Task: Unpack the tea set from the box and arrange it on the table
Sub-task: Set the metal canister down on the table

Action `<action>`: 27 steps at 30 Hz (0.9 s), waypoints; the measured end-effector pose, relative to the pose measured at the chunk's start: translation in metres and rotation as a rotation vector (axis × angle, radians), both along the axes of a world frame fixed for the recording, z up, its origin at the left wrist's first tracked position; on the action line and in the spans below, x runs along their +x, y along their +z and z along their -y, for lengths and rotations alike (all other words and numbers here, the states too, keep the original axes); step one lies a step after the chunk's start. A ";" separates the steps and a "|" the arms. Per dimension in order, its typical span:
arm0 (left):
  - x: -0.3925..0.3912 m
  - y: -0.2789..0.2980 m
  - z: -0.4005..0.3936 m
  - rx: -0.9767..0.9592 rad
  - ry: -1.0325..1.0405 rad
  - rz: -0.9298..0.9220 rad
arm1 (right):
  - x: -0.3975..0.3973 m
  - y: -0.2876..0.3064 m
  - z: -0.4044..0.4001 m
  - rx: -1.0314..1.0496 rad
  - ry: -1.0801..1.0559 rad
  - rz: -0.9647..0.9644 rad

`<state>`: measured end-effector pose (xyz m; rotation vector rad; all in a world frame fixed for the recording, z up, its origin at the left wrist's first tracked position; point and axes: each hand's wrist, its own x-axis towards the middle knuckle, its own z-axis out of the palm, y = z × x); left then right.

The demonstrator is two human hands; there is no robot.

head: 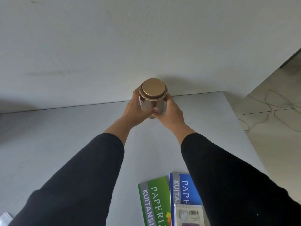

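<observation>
A round canister [153,93] with a gold-brown lid stands upright near the far edge of the grey table [65,128], close to the wall. My left hand [136,110] grips its left side and my right hand [169,111] grips its right side, thumbs meeting at the front. The canister's lower body is mostly hidden by my fingers. No box is in view.
A green receipt book [154,199] and a blue receipt book [185,188] lie at the near edge, with a clear packet [189,214] on top of the blue one. The table's right edge drops to a tiled floor with loose cables [273,108]. A white wall stands behind.
</observation>
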<state>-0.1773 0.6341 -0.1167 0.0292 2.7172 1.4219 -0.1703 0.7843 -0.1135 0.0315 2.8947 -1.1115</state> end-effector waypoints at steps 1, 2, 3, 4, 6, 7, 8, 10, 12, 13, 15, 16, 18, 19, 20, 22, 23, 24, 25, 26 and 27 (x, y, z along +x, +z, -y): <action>0.002 -0.001 0.003 -0.026 -0.001 0.025 | 0.003 0.000 0.000 0.019 0.005 0.018; 0.005 -0.001 0.006 -0.052 0.010 0.048 | 0.006 0.001 0.000 0.038 0.003 0.038; 0.008 -0.001 0.010 -0.076 0.028 0.062 | 0.010 0.001 0.000 0.061 -0.006 0.060; 0.012 0.001 0.014 -0.095 0.046 0.063 | 0.014 0.001 0.000 0.085 -0.018 0.083; 0.021 0.006 0.026 -0.122 0.075 0.045 | 0.026 0.004 0.004 0.115 -0.041 0.121; 0.026 0.010 0.032 -0.132 0.085 0.035 | 0.033 0.007 0.007 0.114 -0.045 0.130; 0.031 0.013 0.038 -0.138 0.093 0.025 | 0.040 0.009 0.011 0.107 -0.045 0.132; 0.044 0.022 0.052 -0.142 0.110 0.006 | 0.055 0.016 0.023 0.092 -0.039 0.131; 0.059 0.031 0.068 -0.144 0.120 -0.008 | 0.071 0.024 0.040 0.086 -0.033 0.138; 0.068 0.036 0.078 -0.143 0.123 -0.011 | 0.079 0.028 0.050 0.090 -0.029 0.142; 0.087 0.046 0.100 -0.140 0.127 -0.017 | 0.096 0.038 0.073 0.099 -0.017 0.147; 0.098 0.051 0.113 -0.140 0.130 -0.024 | 0.105 0.043 0.087 0.097 -0.011 0.144; 0.122 0.062 0.144 -0.139 0.141 -0.045 | 0.123 0.055 0.116 0.084 -0.003 0.128; 0.134 0.068 0.162 -0.141 0.149 -0.054 | 0.133 0.062 0.132 0.076 -0.004 0.118; 0.148 0.074 0.181 -0.145 0.160 -0.064 | 0.144 0.068 0.149 0.069 -0.005 0.107; 0.176 0.087 0.224 -0.158 0.193 -0.085 | 0.167 0.081 0.187 0.067 0.008 0.079; 0.189 0.094 0.247 -0.164 0.209 -0.093 | 0.177 0.087 0.207 0.069 0.022 0.066; 0.202 0.101 0.270 -0.171 0.225 -0.101 | 0.188 0.093 0.228 0.070 0.040 0.053; 0.215 0.108 0.294 -0.183 0.244 -0.109 | 0.198 0.100 0.249 0.066 0.061 0.042; 0.226 0.116 0.317 -0.201 0.266 -0.117 | 0.207 0.106 0.271 0.058 0.086 0.032; 0.236 0.124 0.340 -0.219 0.292 -0.125 | 0.215 0.111 0.291 0.049 0.113 0.022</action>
